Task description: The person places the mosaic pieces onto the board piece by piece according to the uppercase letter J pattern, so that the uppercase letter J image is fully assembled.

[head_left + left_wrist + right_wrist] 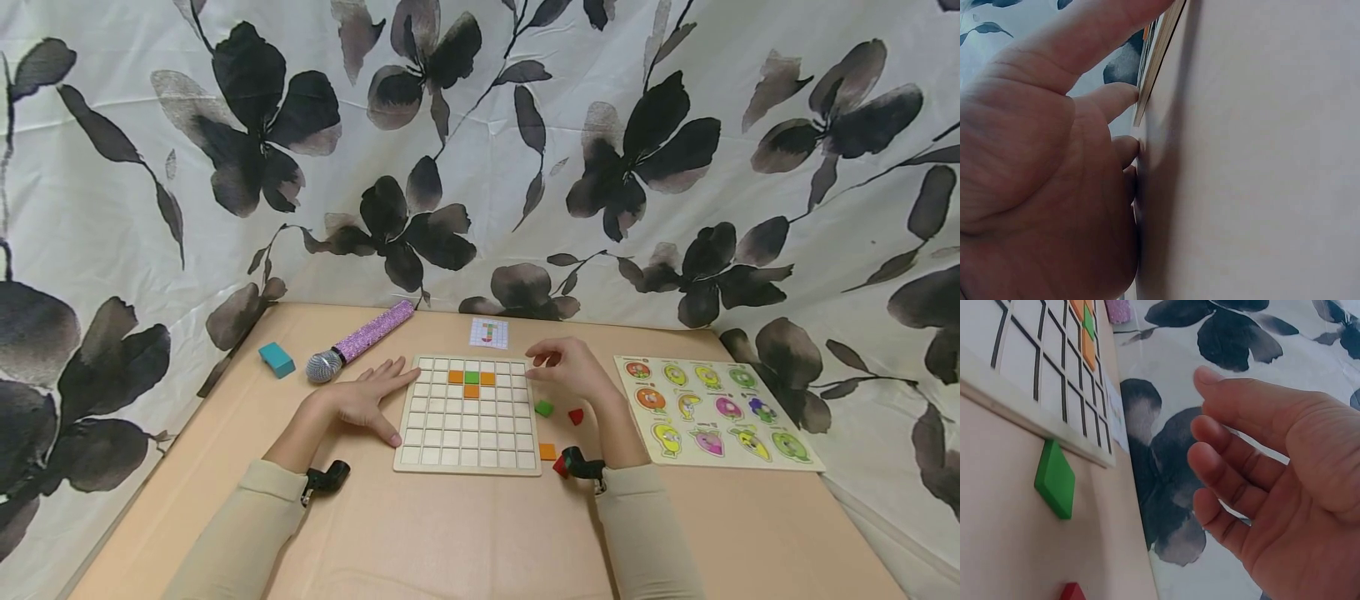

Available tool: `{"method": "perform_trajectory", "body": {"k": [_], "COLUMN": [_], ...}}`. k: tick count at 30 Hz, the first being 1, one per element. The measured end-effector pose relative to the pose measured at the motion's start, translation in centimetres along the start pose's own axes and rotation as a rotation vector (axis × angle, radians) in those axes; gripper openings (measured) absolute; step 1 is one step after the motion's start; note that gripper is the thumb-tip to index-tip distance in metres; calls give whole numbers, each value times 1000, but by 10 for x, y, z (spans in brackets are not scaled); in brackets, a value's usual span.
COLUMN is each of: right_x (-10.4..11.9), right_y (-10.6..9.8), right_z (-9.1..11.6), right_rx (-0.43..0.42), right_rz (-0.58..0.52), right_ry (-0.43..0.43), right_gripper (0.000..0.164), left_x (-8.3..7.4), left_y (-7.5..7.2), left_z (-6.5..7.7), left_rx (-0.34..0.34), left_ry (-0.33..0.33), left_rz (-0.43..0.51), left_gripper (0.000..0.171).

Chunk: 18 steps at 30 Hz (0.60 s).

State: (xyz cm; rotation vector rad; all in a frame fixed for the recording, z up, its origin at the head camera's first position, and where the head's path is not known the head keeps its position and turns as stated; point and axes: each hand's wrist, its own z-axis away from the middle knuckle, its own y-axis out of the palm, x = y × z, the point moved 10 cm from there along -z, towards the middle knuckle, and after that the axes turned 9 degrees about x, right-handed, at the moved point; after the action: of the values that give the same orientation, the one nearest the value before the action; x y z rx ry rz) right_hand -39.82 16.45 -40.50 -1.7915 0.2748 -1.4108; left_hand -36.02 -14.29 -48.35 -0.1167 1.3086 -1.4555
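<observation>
A square board with a grid of white cells (pixel 452 437) lies on the table in the head view. Near its far edge sit a green tile (pixel 472 377) and several orange tiles (pixel 471 392). My left hand (pixel 363 402) is spread flat beside the board, thumb and index finger at its left edge. Over the board's far right corner hovers my right hand (pixel 573 367); in the right wrist view its fingers (pixel 1210 465) bend loosely, holding nothing. Below that hand lie a loose green tile (pixel 543 408), a red tile (pixel 576 417) and an orange tile (pixel 548 452). Another red tile (pixel 559 467) is partly hidden by the wrist camera.
Behind the board lies a small card (pixel 489 332) with a coloured pattern on a grid. A glittery purple microphone (pixel 372 332) and a teal block (pixel 277 360) are at the left. On the right is a fruit picture board (pixel 628 371). A floral cloth hangs behind the table.
</observation>
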Motion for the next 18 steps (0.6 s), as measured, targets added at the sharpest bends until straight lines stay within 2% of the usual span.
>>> {"method": "perform_trajectory", "body": {"k": [18], "right_x": [-36], "right_y": [11], "right_z": [7], "right_rx": [145], "right_rz": [6], "right_ry": [123], "right_gripper": [27], "left_x": [2], "left_y": [0], "left_z": [-1], "left_rx": [0], "left_ry": [-1], "left_rz": [-6], "left_gripper": [129]}}
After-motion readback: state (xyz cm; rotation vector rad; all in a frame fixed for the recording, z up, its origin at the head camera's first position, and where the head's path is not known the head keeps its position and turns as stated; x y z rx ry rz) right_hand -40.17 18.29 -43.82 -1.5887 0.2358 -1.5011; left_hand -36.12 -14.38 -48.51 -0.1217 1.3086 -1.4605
